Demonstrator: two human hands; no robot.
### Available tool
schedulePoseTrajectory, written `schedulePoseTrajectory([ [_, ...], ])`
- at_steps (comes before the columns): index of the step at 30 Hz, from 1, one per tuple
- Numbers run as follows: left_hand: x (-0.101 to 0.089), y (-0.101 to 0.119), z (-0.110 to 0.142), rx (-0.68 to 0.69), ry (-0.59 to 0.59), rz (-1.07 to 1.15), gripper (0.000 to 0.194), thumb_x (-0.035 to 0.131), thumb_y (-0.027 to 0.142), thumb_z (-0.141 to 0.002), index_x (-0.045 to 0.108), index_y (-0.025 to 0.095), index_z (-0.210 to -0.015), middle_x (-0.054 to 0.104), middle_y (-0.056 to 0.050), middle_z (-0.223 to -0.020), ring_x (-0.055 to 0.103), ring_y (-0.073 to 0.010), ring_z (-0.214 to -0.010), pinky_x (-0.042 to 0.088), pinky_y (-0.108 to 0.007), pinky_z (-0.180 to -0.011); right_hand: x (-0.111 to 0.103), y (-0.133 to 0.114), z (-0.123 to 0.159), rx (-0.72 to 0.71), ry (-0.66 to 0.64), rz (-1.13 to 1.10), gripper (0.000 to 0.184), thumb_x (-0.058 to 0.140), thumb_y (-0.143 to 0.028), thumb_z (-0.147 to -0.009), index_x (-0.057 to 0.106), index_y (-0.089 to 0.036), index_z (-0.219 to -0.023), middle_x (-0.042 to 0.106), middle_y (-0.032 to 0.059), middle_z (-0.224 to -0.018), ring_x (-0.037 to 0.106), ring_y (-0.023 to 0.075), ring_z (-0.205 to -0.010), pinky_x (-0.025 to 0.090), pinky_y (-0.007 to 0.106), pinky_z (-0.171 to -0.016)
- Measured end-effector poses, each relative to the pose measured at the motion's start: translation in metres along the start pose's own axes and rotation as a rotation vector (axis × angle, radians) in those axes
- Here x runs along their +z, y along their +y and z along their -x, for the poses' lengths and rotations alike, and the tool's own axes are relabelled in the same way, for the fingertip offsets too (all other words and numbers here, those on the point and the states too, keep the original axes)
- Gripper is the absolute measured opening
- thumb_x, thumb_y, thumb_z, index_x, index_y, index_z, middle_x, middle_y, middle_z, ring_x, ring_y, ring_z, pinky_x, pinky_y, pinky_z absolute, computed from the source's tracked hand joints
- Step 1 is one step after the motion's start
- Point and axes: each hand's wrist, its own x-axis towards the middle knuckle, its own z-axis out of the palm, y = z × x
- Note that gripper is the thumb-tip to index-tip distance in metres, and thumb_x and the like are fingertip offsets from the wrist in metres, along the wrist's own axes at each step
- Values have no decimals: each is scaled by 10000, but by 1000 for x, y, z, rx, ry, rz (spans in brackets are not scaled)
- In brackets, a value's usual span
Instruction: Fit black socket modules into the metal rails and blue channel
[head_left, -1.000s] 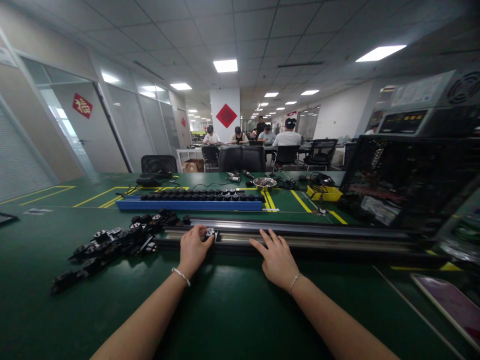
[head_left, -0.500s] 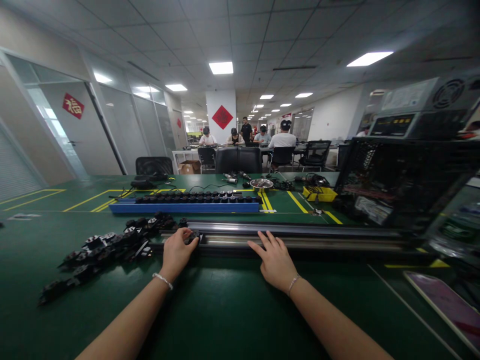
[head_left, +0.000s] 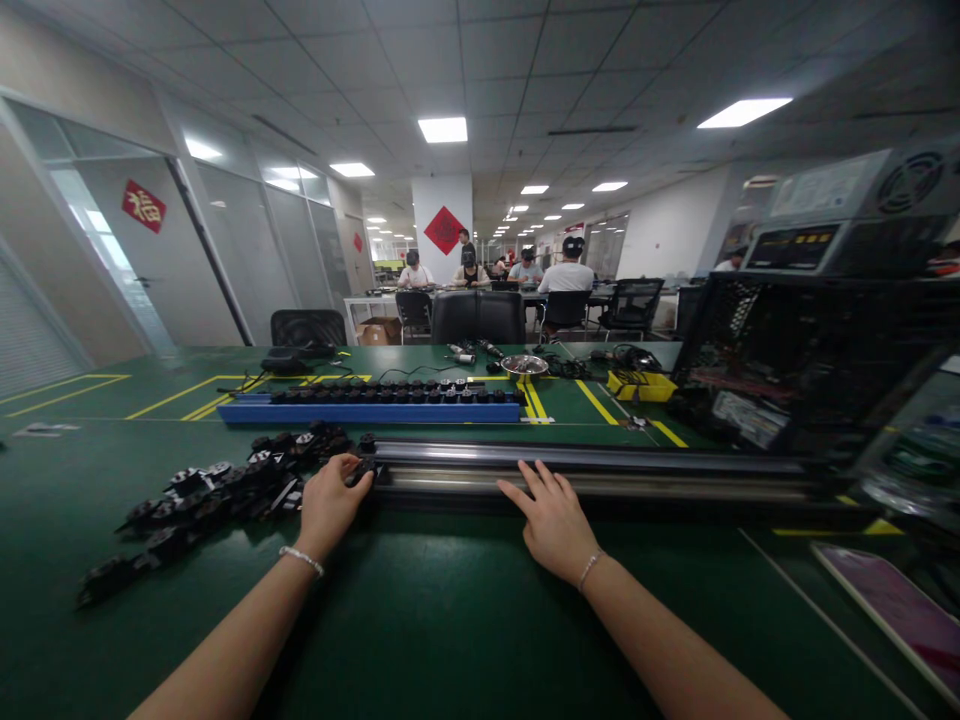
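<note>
My left hand (head_left: 334, 500) is closed, thumb and fingers around a small black part (head_left: 367, 468) at the left end of the near metal rail (head_left: 442, 482). What kind of part it is, I cannot make out. Fingers spread, my right hand (head_left: 551, 515) lies on the same rail further right and holds nothing. Just behind runs a second long metal rail (head_left: 465, 453), parallel to the first, with another small black part (head_left: 367, 443) at its left end. A heap of black parts (head_left: 217, 495) lies on the green table left of my left hand.
Behind the rails, a blue rail (head_left: 367, 413) bears a row of black parts. A metal bowl (head_left: 525, 367) and a yellow bin (head_left: 641, 386) stand further back. An open computer case (head_left: 810, 360) is at the right, a phone (head_left: 889, 610) in front of it. Several people sit beyond.
My left hand has slid left along the near rail with the black part. My right hand stays in place. A standing person in the background has shifted left.
</note>
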Motion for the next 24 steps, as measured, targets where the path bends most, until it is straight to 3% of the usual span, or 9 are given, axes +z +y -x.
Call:
schedulePoseTrajectory([
  [10, -15, -24, -11, -173, 32, -26, 344, 512, 433, -735, 516, 205, -993, 657, -90, -1053, 601, -221, -1014, 454, -330, -857, 1, 0, 0, -3, 2, 4, 698, 487, -149, -723, 315, -349, -1370, 224, 58, -1481, 126, 278, -1354, 138, 457, -1041],
  [24, -36, -46, -24, -205, 20, -99, 380, 504, 437, -729, 546, 184, -1010, 645, -122, -1074, 593, -257, -1022, 455, -375, -862, -1, 0, 0, 1, -3, 19, 704, 479, -139, -728, 302, -351, -1375, 217, 61, -1484, 126, 274, -1355, 139, 457, -1041],
])
